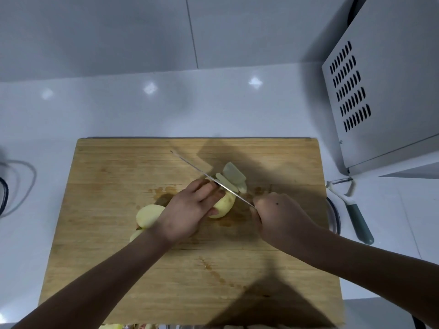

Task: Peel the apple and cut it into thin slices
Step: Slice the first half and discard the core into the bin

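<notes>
While I watch from the head view, the far left edge shows a dark-rimmed object (2, 193) on the white counter (213, 103); too little of it is in frame for me to say what it is. Next comes the wooden cutting board (118, 174), stained with juice near its middle. On its left part lies a peeled apple half (148, 216), cut face up, with a smaller pale piece (135, 235) just below it, partly hidden by the left forearm.

I see the left hand (190, 210) pressing down on the apple piece (224, 205) being sliced, fingers curled over its top and thumb tucked against its near side. This piece sits near the board's centre, peeled and pale yellow.

The knife (206, 175) crosses the board on a diagonal, tip toward the far left, and the blade rests against the cut end of the apple piece, right beside the left fingertips. Just beyond the blade, a few thin slices (234, 174) lean against one another.

I see the right hand (280, 214) wrapped tightly around the knife handle, which the fist hides completely.

Off the board's right edge, part of a round rim (333, 214) shows, and near it a peeler (351, 205) with a grey-green handle lies on the counter. A white appliance (384, 91) with side vents stands at the far right.
</notes>
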A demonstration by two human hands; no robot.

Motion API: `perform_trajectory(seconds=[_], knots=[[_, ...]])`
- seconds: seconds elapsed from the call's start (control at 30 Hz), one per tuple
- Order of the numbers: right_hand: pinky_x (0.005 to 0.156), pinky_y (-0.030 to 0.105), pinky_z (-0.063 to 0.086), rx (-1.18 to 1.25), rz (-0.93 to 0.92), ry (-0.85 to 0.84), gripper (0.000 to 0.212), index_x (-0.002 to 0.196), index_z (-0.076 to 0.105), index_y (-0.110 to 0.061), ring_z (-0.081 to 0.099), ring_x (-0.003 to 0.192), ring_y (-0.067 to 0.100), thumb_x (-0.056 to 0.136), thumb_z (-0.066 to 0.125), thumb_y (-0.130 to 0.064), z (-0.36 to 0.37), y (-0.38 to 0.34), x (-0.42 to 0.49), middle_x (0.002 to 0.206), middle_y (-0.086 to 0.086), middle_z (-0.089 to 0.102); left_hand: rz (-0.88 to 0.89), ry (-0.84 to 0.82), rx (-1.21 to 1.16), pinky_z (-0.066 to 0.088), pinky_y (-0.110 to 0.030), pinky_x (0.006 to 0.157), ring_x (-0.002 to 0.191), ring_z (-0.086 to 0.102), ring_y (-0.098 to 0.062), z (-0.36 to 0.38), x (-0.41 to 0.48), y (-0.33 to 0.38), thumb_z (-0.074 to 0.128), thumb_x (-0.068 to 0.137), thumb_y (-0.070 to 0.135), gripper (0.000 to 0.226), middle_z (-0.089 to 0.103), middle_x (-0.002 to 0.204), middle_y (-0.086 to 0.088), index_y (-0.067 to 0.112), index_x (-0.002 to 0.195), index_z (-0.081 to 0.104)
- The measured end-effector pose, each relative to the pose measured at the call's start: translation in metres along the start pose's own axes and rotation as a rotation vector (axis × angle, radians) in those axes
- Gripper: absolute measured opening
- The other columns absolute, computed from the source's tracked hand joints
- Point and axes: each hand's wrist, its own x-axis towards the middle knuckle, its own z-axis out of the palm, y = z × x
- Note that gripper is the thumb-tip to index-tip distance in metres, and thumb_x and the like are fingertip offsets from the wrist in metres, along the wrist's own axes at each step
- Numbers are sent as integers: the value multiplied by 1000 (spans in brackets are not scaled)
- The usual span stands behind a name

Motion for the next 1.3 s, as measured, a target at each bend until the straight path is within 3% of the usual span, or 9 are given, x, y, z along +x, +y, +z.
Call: perform_trajectory(seconds=[0.23,0.33,0.47,0.57,0.7,0.83,1.03,1.13,1.3], knots=[[47,23,32,-35,27,-26,20,94,60,-9,54,69,20,94,41,-14,13,-5,26,76,3,53,-1,-30,20,56,-32,77,109,46,-24,-1,1,0,47,85,32,42,61,120,-5,10,114,67],[55,26,39,27,34,-9,20,85,59,-12,58,71,21,94,41,-16,19,-1,34,77,4,59,-4,-37,38,55,-31,76,109,45,-23,-3,1,2,45,85,32,43,64,117,-7,11,114,67],[47,21,30,171,43,28,21,80,53,-16,47,59,12,95,40,-23,14,8,30,67,-4,48,-24,-48,52,56,-33,78,110,44,-23,-1,-2,2,44,86,32,44,63,117,-8,10,117,66],[50,27,29,123,18,21,32,64,38,-22,44,57,13,95,39,-25,5,8,14,64,-5,45,-21,-33,33,54,-33,80,109,44,-23,0,-2,2,45,86,31,42,59,120,-6,11,118,64],[46,19,27,63,13,-27,37,59,31,-26,39,52,9,93,45,-21,-3,4,1,58,-9,39,-20,-24,33,55,-33,78,111,44,-22,0,-1,1,48,86,30,40,62,119,-6,12,117,64],[46,19,26,54,18,-42,38,58,32,-25,44,60,15,92,46,-18,-4,0,4,59,-8,38,-17,5,14,56,-35,77,111,44,-24,1,-1,1,64,79,24,41,60,120,-7,12,118,61],[46,26,31,1,31,-17,17,84,56,-14,46,66,21,93,42,-16,11,-4,27,77,6,55,-4,7,26,55,-32,79,107,46,-24,1,-1,0,47,84,30,43,55,120,-4,10,117,65],[55,27,36,13,36,8,20,83,58,-12,48,64,20,93,41,-17,21,-3,38,76,5,55,-5,7,19,56,-32,76,105,46,-23,0,0,2,47,84,30,42,61,115,-5,9,114,67],[49,19,36,161,28,9,19,79,51,-18,50,57,9,95,43,-23,19,9,41,67,-5,50,-16,16,27,55,-31,79,109,46,-22,1,-3,3,47,86,30,42,64,117,-7,10,117,66]])
